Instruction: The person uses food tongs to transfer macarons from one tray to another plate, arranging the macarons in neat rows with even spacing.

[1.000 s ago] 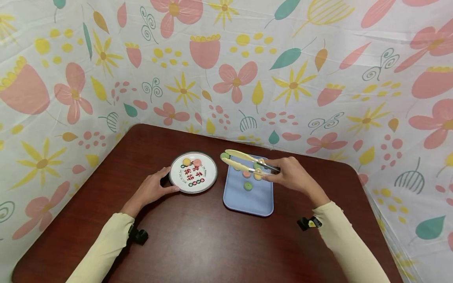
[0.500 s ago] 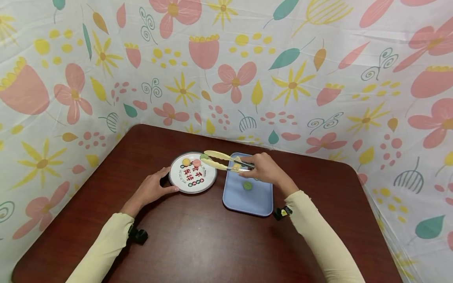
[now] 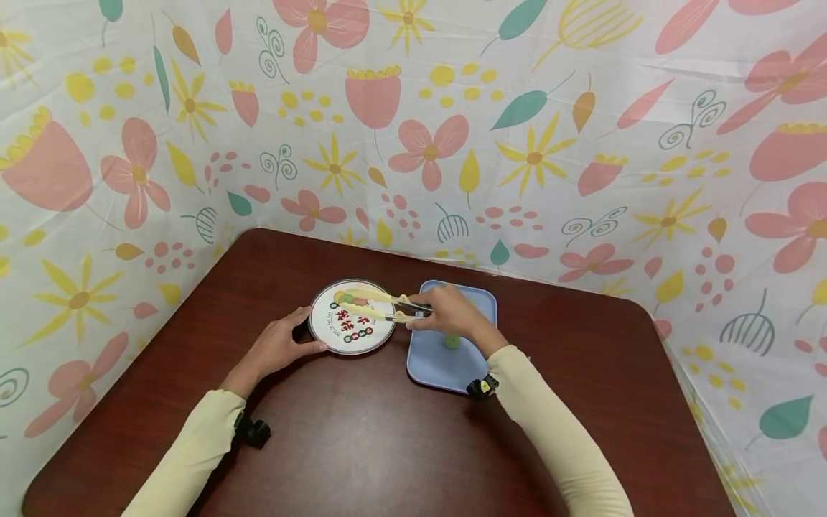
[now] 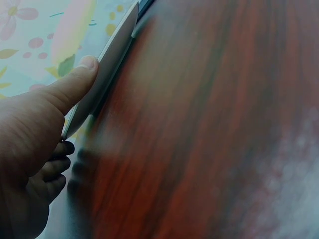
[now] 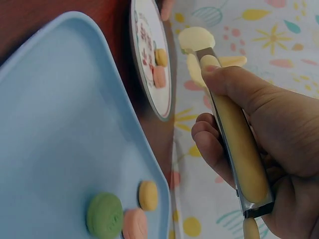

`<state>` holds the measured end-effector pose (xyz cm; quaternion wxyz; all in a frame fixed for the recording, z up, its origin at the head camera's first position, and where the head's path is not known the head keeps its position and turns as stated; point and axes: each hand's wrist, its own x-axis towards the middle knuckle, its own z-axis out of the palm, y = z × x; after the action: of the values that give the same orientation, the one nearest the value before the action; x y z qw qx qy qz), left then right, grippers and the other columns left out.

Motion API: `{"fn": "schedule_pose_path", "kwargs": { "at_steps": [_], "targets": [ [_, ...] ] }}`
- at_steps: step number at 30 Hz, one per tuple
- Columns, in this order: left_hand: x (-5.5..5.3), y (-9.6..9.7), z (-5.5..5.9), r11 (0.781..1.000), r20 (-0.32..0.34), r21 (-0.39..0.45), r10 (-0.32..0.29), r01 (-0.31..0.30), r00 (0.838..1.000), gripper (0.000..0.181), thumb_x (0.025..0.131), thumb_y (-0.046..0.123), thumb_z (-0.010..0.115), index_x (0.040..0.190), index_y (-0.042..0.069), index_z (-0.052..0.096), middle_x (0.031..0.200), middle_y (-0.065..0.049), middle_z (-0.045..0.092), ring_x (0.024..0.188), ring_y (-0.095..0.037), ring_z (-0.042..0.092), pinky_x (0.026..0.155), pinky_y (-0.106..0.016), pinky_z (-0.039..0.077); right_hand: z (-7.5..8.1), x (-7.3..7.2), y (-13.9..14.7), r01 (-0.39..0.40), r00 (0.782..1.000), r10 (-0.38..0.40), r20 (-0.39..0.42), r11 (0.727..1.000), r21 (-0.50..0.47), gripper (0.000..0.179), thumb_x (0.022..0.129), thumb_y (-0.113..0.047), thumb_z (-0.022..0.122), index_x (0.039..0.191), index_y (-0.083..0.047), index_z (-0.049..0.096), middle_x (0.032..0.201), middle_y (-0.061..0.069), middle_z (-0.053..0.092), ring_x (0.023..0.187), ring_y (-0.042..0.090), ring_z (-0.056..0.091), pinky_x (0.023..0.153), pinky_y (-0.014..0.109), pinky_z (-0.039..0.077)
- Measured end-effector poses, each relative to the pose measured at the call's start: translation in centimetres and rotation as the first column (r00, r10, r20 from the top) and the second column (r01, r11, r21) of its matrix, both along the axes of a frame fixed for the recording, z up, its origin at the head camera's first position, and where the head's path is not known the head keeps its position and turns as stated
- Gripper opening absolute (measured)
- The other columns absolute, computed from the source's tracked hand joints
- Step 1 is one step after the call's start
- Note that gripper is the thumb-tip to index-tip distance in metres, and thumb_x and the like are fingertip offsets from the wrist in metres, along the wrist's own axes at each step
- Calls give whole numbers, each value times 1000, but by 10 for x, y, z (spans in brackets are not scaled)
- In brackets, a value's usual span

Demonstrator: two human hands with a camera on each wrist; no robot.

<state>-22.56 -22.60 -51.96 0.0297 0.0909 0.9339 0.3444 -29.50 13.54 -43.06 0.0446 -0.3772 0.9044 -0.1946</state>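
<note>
My left hand [image 3: 278,345] pinches the left rim of a round white plate [image 3: 385,327] printed with red characters, thumb on top and fingers beneath. My right hand [image 3: 449,316] grips yellow-tipped tongs [image 3: 367,313], which reach left over the plate. Between the tong tips is a green macaron [image 3: 347,297], close above the plate; whether it touches cannot be told. A yellow macaron [image 5: 161,57] and a pink macaron [image 5: 159,76] lie on the plate. In the right wrist view the tongs' handle [image 5: 237,149] lies in my right palm.
A blue tray [image 3: 431,368] sits right of the plate, partly under my right hand. It holds a green macaron [image 3: 451,341] and others, including a pink macaron [image 5: 135,225] and a yellow macaron [image 5: 148,195]. Flowered cloth [image 3: 426,201] hangs behind the brown table [image 3: 362,438].
My right hand has moved left from above the tray, carrying the green macaron in the tongs over to the plate. My left hand has stayed at the plate's rim.
</note>
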Motion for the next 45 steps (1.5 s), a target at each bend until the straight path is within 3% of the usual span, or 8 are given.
{"fn": "schedule_pose_path", "kwargs": {
  "at_steps": [9, 16, 24, 31, 35, 38, 45],
  "targets": [
    [2, 0, 1, 1000, -14, 3, -3, 3, 1000, 105, 81, 61, 80, 158, 3, 37, 160, -23, 38, 150, -41, 32, 115, -59, 35, -9, -1, -18, -28, 1000, 29, -6, 999, 35, 47, 88, -37, 82, 126, -11, 74, 83, -6, 73, 58, 6, 44, 57, 23, 38],
    [2, 1, 2, 1000, -10, 4, -3, 3, 1000, 106, 81, 61, 79, 158, 4, 37, 160, -23, 37, 150, -41, 32, 115, -59, 35, -16, -1, -28, -54, 998, 54, -18, 998, 22, 40, 87, -33, 83, 118, -9, 77, 68, -8, 63, 55, 6, 43, 54, 23, 37],
    [2, 1, 2, 1000, -16, -1, 3, -3, 1000, 106, 80, 62, 79, 158, 2, 37, 159, -25, 37, 149, -43, 33, 115, -60, 36, -19, -1, -34, -48, 999, 48, 2, 998, 41, 37, 87, -31, 83, 116, -9, 77, 67, -8, 58, 56, 7, 42, 54, 23, 37],
    [1, 1, 1, 1000, -13, -1, 2, -2, 1000, 107, 80, 63, 79, 158, 3, 37, 160, -24, 37, 149, -42, 32, 115, -59, 35, -20, -1, -34, -14, 1000, 14, 9, 999, 43, 49, 87, -34, 83, 127, -7, 74, 81, 0, 73, 55, 6, 40, 54, 22, 36],
    [1, 1, 1, 1000, -14, -1, 4, -4, 1000, 107, 80, 62, 79, 157, 2, 37, 160, -24, 37, 149, -41, 33, 115, -59, 36, -18, -1, -28, 15, 999, -16, 48, 999, 32, 54, 87, -36, 83, 132, -9, 70, 74, -1, 71, 53, 6, 36, 52, 23, 34],
    [1, 1, 1, 1000, -15, -3, 3, -3, 1000, 106, 80, 61, 80, 157, 1, 37, 160, -24, 37, 149, -42, 33, 115, -60, 36, -14, 0, -19, 31, 998, -33, 62, 999, 30, 56, 88, -37, 82, 134, -10, 69, 62, -5, 59, 54, 7, 34, 53, 24, 32],
    [0, -1, 0, 1000, -6, -4, 0, 0, 1000, 105, 81, 60, 79, 158, 2, 37, 160, -22, 38, 150, -40, 32, 116, -58, 35, 4, 7, 10, 54, 998, -53, 29, 998, -15, 59, 88, -35, 82, 137, -7, 66, 60, -6, 54, 51, 5, 35, 55, 25, 35]
  ]
}}
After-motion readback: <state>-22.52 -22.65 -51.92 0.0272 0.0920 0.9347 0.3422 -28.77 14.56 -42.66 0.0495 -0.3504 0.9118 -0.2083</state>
